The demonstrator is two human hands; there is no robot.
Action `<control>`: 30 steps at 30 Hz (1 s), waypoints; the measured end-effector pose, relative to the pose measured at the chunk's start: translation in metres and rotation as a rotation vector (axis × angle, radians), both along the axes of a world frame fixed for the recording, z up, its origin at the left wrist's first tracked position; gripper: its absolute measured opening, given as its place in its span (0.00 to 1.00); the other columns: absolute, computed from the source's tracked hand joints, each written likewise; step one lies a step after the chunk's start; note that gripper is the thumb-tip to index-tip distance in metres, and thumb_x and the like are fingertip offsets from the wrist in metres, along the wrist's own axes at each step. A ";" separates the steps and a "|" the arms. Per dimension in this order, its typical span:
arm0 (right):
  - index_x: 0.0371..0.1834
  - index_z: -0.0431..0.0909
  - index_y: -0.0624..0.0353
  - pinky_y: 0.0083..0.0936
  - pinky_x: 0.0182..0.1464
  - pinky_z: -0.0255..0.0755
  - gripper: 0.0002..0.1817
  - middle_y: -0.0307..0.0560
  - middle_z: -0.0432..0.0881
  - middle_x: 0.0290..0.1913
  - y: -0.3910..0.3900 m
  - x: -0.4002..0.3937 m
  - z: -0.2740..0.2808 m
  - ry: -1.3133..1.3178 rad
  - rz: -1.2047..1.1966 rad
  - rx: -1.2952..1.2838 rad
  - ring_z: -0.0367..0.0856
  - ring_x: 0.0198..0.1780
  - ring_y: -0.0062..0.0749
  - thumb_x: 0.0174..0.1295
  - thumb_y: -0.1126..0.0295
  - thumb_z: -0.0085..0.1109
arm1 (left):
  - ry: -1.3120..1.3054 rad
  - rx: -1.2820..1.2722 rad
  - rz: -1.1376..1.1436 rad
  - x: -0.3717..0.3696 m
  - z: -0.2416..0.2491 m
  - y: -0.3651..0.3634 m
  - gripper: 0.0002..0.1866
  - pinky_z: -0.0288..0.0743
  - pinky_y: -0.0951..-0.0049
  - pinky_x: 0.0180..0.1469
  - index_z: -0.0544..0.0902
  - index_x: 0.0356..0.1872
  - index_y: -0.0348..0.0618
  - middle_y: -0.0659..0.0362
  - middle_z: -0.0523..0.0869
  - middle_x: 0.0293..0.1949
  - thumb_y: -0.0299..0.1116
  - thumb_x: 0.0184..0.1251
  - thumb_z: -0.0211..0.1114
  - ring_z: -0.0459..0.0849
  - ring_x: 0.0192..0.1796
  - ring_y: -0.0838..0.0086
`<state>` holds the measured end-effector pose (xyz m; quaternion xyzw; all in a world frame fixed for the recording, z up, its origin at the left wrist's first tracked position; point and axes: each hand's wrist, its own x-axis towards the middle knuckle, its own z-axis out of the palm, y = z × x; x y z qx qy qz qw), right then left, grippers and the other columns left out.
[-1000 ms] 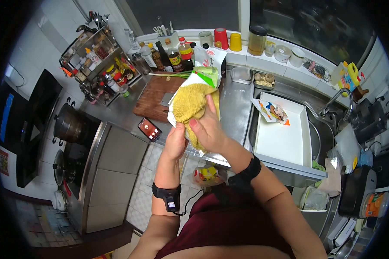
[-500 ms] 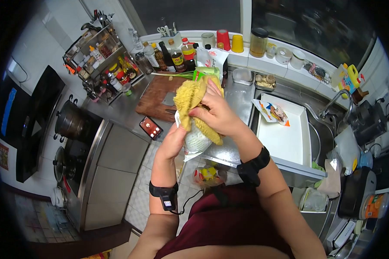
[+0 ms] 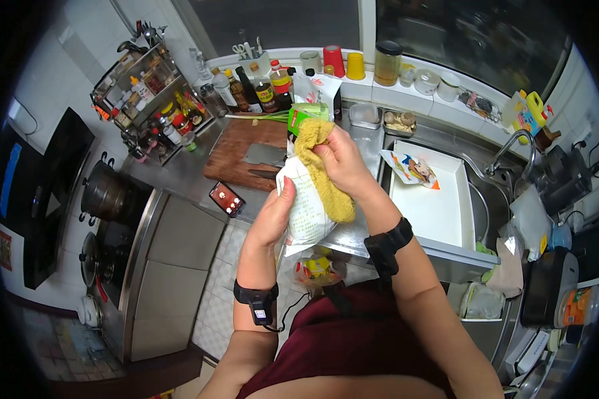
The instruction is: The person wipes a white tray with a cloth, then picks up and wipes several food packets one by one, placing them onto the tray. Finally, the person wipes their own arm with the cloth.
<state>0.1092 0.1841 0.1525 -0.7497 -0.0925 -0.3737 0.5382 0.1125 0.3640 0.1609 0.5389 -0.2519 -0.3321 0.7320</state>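
A white bag with green print [image 3: 303, 211] is held up in front of me, with my left hand [image 3: 271, 214] closed round its left side, thumb on the front. My right hand [image 3: 343, 163] grips a yellow cloth [image 3: 326, 179], which hangs along the bag's right side and top edge. Just beyond the cloth, a green packet [image 3: 301, 118] lies on the counter. To the left is a wooden cutting board [image 3: 229, 149] bearing a cleaver [image 3: 265, 154]. A phone [image 3: 227, 199] rests below the board.
A white tray [image 3: 426, 213] at the sink on the right holds an orange and white packet [image 3: 411, 169]. Several sauce bottles [image 3: 266, 96] line the window side. A dark pot [image 3: 113, 189] stands on the stove at left. A plastic bag [image 3: 319, 269] hangs below the counter edge.
My right hand has moved a little, and the bunched yellow cloth has shifted right, uncovering much more of the bag's printed front. The view has turned slightly.
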 end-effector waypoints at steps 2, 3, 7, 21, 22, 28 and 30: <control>0.48 0.73 0.61 0.35 0.51 0.68 0.13 0.49 0.79 0.46 -0.018 0.010 -0.022 0.007 -0.095 -0.001 0.76 0.46 0.42 0.59 0.74 0.53 | 0.007 0.014 0.038 0.000 -0.003 0.002 0.33 0.65 0.71 0.61 0.60 0.66 0.34 0.55 0.71 0.62 0.53 0.73 0.43 0.72 0.60 0.72; 0.51 0.71 0.61 0.33 0.52 0.68 0.14 0.47 0.78 0.47 -0.023 0.007 -0.021 -0.018 0.013 0.206 0.76 0.48 0.39 0.61 0.73 0.52 | 0.016 -0.039 0.053 0.000 -0.002 0.005 0.33 0.65 0.71 0.61 0.60 0.66 0.34 0.54 0.70 0.62 0.53 0.73 0.43 0.72 0.60 0.71; 0.61 0.61 0.62 0.27 0.58 0.67 0.22 0.42 0.73 0.54 -0.028 -0.018 -0.015 -0.061 0.371 0.598 0.73 0.54 0.27 0.69 0.62 0.47 | 0.023 -0.172 0.093 0.004 0.005 0.016 0.33 0.68 0.69 0.61 0.59 0.66 0.35 0.53 0.71 0.62 0.54 0.72 0.42 0.73 0.60 0.69; 0.50 0.73 0.63 0.48 0.66 0.49 0.29 0.61 0.70 0.56 0.024 -0.013 0.003 0.025 -0.160 -0.270 0.61 0.63 0.56 0.68 0.46 0.36 | -0.010 -0.392 0.069 0.000 0.013 0.002 0.30 0.62 0.65 0.66 0.57 0.67 0.35 0.54 0.67 0.65 0.49 0.75 0.37 0.67 0.66 0.67; 0.51 0.72 0.64 0.41 0.61 0.58 0.27 0.60 0.73 0.54 0.024 -0.008 -0.010 0.013 -0.189 -0.134 0.66 0.59 0.55 0.70 0.49 0.36 | -0.004 -0.417 0.110 0.002 0.014 0.002 0.30 0.62 0.65 0.66 0.57 0.67 0.36 0.54 0.67 0.65 0.50 0.75 0.37 0.67 0.66 0.67; 0.57 0.69 0.65 0.25 0.53 0.68 0.21 0.50 0.78 0.49 0.031 -0.002 -0.086 0.177 0.167 0.793 0.76 0.49 0.33 0.70 0.59 0.45 | 0.004 -0.395 0.205 0.005 0.014 0.001 0.31 0.62 0.61 0.66 0.60 0.66 0.36 0.52 0.68 0.64 0.51 0.74 0.40 0.68 0.65 0.62; 0.57 0.70 0.63 0.22 0.47 0.73 0.18 0.42 0.79 0.46 0.028 -0.010 -0.085 0.252 0.314 1.068 0.78 0.44 0.24 0.68 0.65 0.48 | 0.036 -0.431 0.283 0.004 0.014 0.002 0.31 0.62 0.61 0.66 0.60 0.66 0.36 0.51 0.68 0.64 0.51 0.73 0.41 0.68 0.65 0.61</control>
